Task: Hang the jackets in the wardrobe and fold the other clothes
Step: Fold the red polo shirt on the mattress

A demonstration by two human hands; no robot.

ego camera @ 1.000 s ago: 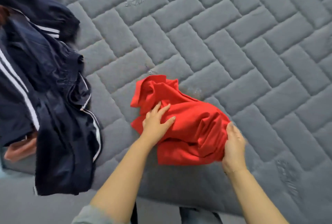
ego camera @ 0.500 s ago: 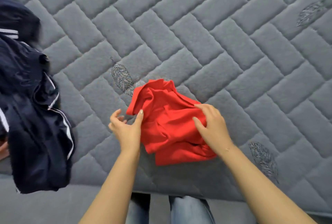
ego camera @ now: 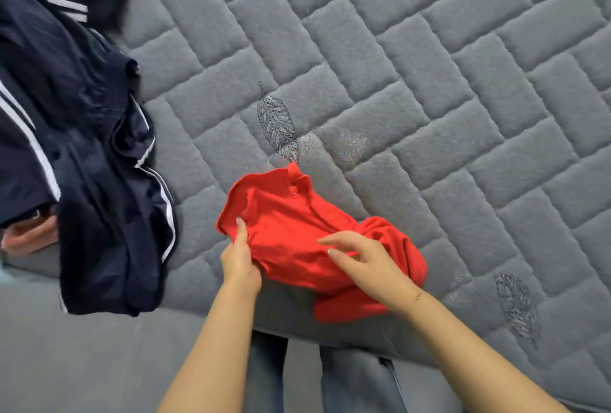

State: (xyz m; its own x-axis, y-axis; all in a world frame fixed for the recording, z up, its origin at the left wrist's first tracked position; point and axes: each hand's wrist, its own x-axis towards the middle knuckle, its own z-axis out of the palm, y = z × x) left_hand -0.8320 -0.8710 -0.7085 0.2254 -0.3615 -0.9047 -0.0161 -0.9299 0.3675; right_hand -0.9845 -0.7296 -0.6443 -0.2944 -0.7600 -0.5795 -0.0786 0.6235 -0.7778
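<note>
On bed, L hand [ego camera: 240,263] pinches red shirt [ego camera: 294,230]; R hand [ego camera: 367,260] spread.

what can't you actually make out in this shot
Head view, the only one:
- Red buttoned polo shirt: bunched, so its sleeves and lower hem are folded under; right hand covers part.
- Left hand: fingers tucked under the shirt's edge, hidden by the cloth.
- Navy white-striped jacket: cut off by the left edge.
- Pink cloth: mostly buried under the jacket, kind unclear.
- Wardrobe: out of frame.
</note>
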